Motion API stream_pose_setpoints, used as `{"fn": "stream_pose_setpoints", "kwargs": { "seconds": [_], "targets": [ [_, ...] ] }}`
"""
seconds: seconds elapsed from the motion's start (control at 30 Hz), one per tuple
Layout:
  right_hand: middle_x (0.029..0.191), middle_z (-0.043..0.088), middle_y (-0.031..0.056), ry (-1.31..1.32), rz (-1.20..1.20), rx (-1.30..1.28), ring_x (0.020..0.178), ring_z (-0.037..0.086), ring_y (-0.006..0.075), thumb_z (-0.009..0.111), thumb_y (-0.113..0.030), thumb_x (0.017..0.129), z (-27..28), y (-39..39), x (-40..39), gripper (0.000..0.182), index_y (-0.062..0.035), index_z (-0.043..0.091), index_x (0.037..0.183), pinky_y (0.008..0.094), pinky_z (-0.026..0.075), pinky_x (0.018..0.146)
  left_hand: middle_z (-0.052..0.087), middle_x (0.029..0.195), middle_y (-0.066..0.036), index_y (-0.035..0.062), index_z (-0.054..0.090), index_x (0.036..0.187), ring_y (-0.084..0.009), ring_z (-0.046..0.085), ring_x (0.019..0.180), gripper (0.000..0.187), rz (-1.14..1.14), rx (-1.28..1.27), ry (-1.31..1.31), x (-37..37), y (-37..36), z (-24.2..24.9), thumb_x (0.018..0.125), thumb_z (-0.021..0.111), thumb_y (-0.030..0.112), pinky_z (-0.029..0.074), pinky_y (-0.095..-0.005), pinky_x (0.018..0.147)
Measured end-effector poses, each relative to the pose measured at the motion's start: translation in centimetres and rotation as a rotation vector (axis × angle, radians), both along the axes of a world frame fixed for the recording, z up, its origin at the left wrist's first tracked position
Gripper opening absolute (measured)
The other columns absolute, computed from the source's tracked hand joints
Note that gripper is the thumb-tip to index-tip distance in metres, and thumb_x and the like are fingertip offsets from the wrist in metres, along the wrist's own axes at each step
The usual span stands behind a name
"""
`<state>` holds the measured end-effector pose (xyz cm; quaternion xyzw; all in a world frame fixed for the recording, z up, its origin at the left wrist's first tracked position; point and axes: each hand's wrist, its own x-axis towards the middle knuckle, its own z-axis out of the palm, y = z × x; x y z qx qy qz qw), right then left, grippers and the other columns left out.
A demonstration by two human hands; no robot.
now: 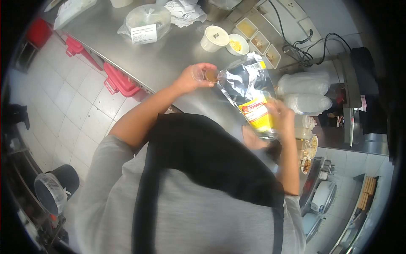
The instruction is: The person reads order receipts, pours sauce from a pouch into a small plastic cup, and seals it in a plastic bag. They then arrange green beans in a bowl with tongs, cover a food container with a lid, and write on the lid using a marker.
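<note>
My left hand [191, 79] is closed around a small clear plastic cup [197, 73], with a second cup [211, 76] holding brown sauce beside it. At the rim of the sauce-filled cup is the corner of a large silver pouch [247, 80] with a yellow and red label reading "Tomas". The pouch lies tilted above the steel counter, its corner toward my left hand. My right hand [281, 115] grips the pouch near its labelled lower end; part of those fingers is blurred. Whether sauce is flowing cannot be made out.
On the steel counter [122, 55] stand a bagged container with a receipt [144, 34], a lidded white tub [214, 38] and a bowl of yellow shreds [237, 44]. Stacked plastic lids [302, 83] and squeeze bottles [304, 122] sit at right. Red bins [120, 80] are below the left edge.
</note>
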<state>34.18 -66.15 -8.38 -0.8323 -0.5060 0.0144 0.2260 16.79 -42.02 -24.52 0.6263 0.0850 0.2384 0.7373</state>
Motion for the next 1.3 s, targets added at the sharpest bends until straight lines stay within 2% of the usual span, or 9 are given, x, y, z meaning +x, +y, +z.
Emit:
{"fn": "stream_pose_setpoints", "kwargs": {
  "seconds": [0.03,0.13,0.37,0.57,0.7,0.93,1.0,1.13,1.3],
  "targets": [
    [0.07,0.064,0.0128,0.121,-0.026,0.066,0.062,0.059,0.0128,0.066,-0.018,0.082,-0.4,-0.4,-0.2,0.021,0.0015,0.064,0.089,0.0285,0.045,0.059,0.061,0.106,-0.007,-0.0007,0.048,0.121,-0.0134,0.058,0.095,0.055,-0.019,-0.025,-0.016,-0.2,0.2,1.2,0.071,0.07,-0.003,0.046,-0.0282,0.085],
    [0.07,0.064,0.0057,0.308,-0.059,0.182,0.067,0.053,0.0053,0.066,-0.017,0.082,-3.3,-2.0,1.1,0.022,0.0042,0.064,0.088,0.0249,0.044,0.061,0.061,0.106,-0.007,0.0,0.05,0.12,-0.0126,0.058,0.093,0.053,-0.069,-0.061,-0.025,-0.8,0.7,5.0,0.071,0.07,-0.003,0.046,-0.0279,0.084],
    [0.088,0.068,0.0097,0.453,-0.115,0.506,0.082,0.06,0.0115,0.065,-0.017,0.084,-9.2,-3.2,0.6,0.025,0.0048,0.064,0.095,0.0259,0.046,0.076,0.06,0.106,-0.006,0.0016,0.052,0.119,-0.0127,0.058,0.093,0.05,-0.129,0.029,0.012,-0.6,1.4,10.2,0.072,0.069,-0.002,0.046,-0.0279,0.084],
    [0.091,0.066,0.0078,0.441,-0.195,0.466,0.08,0.059,0.0115,0.061,-0.019,0.087,-12.7,-4.4,1.4,0.025,0.0045,0.063,0.097,0.0264,0.046,0.074,0.06,0.109,-0.007,0.002,0.051,0.119,-0.0134,0.057,0.096,0.051,-0.121,0.048,0.008,-0.3,1.6,12.8,0.072,0.07,0.0,0.045,-0.0282,0.085],
    [0.098,0.061,0.0042,0.634,-0.312,0.703,0.087,0.055,0.0094,0.055,-0.019,0.091,-12.7,-2.8,-2.1,0.024,0.0028,0.06,0.101,0.0241,0.044,0.076,0.058,0.111,-0.006,0.0021,0.049,0.12,-0.0132,0.055,0.099,0.053,-0.053,0.092,0.009,0.0,1.7,13.4,0.072,0.07,0.0,0.044,-0.0274,0.085],
    [0.091,0.062,0.0054,0.715,-0.564,0.536,0.082,0.055,0.0092,0.056,-0.014,0.09,-15.1,-3.0,-4.7,0.02,0.0047,0.059,0.097,0.0248,0.044,0.071,0.057,0.111,-0.005,0.0023,0.048,0.12,-0.0117,0.054,0.098,0.053,-0.002,0.105,0.139,-0.1,0.4,9.6,0.071,0.068,-0.003,0.044,-0.0262,0.081],
    [0.085,0.062,0.0048,0.661,-0.451,0.67,0.08,0.054,0.0089,0.054,-0.017,0.091,-16.3,-3.0,-3.7,0.023,0.0054,0.06,0.093,0.0243,0.043,0.07,0.057,0.109,-0.005,0.0025,0.047,0.12,-0.0116,0.054,0.098,0.054,0.027,0.082,0.156,-0.2,0.1,6.9,0.071,0.068,-0.003,0.044,-0.0264,0.082],
    [0.081,0.062,0.0069,0.416,-0.549,0.582,0.074,0.052,0.009,0.051,-0.021,0.093,-12.4,-2.5,-2.1,0.029,0.0065,0.061,0.095,0.0275,0.043,0.066,0.058,0.109,-0.007,0.0021,0.048,0.119,-0.0148,0.056,0.099,0.053,0.051,0.079,0.229,-0.6,-0.6,2.8,0.07,0.07,0.0,0.044,-0.0277,0.085],
    [0.082,0.064,0.0113,0.225,-0.684,0.873,0.073,0.054,0.0139,0.052,-0.022,0.092,-10.1,1.6,7.5,0.031,0.0079,0.06,0.094,0.0312,0.044,0.067,0.06,0.107,-0.007,0.0013,0.05,0.116,-0.016,0.056,0.1,0.051,0.155,0.203,0.235,-0.6,-1.6,0.0,0.07,0.07,-0.001,0.043,-0.0287,0.088]
  ]
}}
